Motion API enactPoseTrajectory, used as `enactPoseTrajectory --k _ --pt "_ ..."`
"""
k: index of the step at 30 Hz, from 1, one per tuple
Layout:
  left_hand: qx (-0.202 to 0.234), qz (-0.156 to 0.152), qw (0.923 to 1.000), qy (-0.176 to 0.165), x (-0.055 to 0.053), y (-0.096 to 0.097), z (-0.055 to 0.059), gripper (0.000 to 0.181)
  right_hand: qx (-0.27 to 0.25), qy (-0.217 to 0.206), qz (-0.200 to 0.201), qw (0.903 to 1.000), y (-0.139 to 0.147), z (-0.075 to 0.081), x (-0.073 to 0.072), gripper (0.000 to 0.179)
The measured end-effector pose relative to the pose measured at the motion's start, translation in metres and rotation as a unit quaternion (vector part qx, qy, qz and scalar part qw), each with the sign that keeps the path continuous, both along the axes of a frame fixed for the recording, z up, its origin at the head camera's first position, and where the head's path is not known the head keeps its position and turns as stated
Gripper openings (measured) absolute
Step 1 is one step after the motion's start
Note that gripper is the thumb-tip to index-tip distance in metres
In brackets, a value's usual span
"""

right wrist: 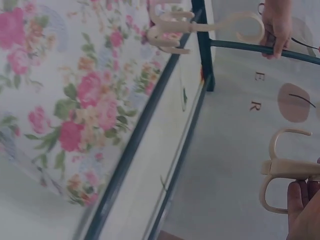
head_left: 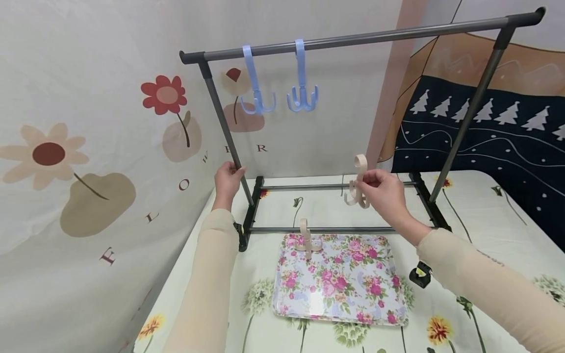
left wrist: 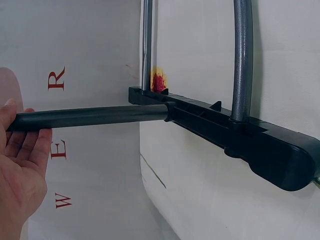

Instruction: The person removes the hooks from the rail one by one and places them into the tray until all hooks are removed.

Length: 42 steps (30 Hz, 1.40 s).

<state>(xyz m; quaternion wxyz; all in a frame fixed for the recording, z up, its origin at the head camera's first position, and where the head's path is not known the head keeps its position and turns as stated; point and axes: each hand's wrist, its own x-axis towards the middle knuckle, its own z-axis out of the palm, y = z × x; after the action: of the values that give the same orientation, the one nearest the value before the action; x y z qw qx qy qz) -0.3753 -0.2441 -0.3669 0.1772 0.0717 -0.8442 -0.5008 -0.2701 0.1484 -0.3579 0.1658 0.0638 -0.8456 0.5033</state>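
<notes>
My left hand (head_left: 227, 184) grips the left upright post (left wrist: 90, 117) of a dark metal rack, partway up. In my right hand (head_left: 386, 196), fingers and thumb pinch the stem of a beige multi-prong hook (head_left: 361, 181), held upright above the rack's base with its curled top free. The wrist view shows its curved prongs (right wrist: 280, 172). A second beige hook (head_left: 307, 242) is at the floral tray's far left edge, overlapping the front lower bar in the head view. From the top bar (head_left: 375, 38) hang two blue multi-prong hooks (head_left: 301, 78), side by side toward the left.
The floral tray (head_left: 340, 289) lies flat in front of the rack on a flower-print cloth (head_left: 198, 304). Black feet (left wrist: 225, 130) and two lower bars (head_left: 282, 229) form the rack's base. A printed curtain (head_left: 110, 98) stands left and behind; a navy tree-patterned fabric (head_left: 476, 132) is at right.
</notes>
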Motion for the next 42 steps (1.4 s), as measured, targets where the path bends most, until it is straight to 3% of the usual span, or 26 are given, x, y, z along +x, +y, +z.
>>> enactPoseTrajectory --k 12,22,34,42 --pt "-0.003 0.003 1.0000 -0.002 0.000 0.000 0.001 0.026 -0.001 -0.058 0.028 0.9979 -0.004 -0.048 0.018 0.021" --pt "-0.006 0.004 1.0000 -0.005 0.001 0.000 0.001 0.026 0.000 -0.080 0.033 0.9962 -0.014 -0.077 0.033 0.016" --pt "0.005 0.001 1.0000 -0.003 0.003 0.002 0.002 0.023 0.035 -0.087 0.030 0.9951 -0.018 -0.095 0.043 0.012" --pt "0.000 0.000 1.0000 -0.005 0.004 0.002 0.002 0.026 0.042 -0.086 0.067 0.9931 -0.019 -0.099 0.043 0.007"
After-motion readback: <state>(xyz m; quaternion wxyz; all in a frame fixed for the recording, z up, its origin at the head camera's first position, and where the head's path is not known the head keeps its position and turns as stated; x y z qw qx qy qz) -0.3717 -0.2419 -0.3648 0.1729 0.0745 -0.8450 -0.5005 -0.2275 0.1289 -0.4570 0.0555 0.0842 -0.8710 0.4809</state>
